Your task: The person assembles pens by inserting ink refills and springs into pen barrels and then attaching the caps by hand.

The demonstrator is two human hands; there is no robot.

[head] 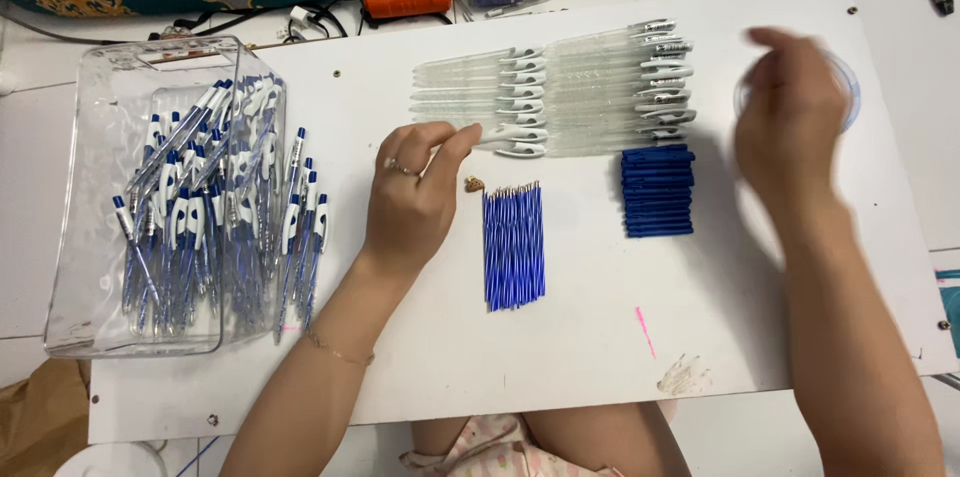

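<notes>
Pen barrel (500, 137) pinched by left hand (410, 202); blurred right hand (790, 117), grip unclear, risked scattering the neat barrel row (560, 87).

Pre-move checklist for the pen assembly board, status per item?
1. Left hand on a part: ok, fingertips pinch the end of a clear pen barrel with white clip at the bottom of the left row.
2. Right hand grip: cannot tell, it is motion-blurred near a small clear round container.
3. Blue ink refills in reach: ok, bundled beside the left hand.
4. Dark blue plastic end pieces stocked: ok, stacked below the right barrel row.
5. Clear plastic bin for assembled blue-and-white pens: ok, has room.
6. Small brown bit on white board: cannot tell what.
</notes>
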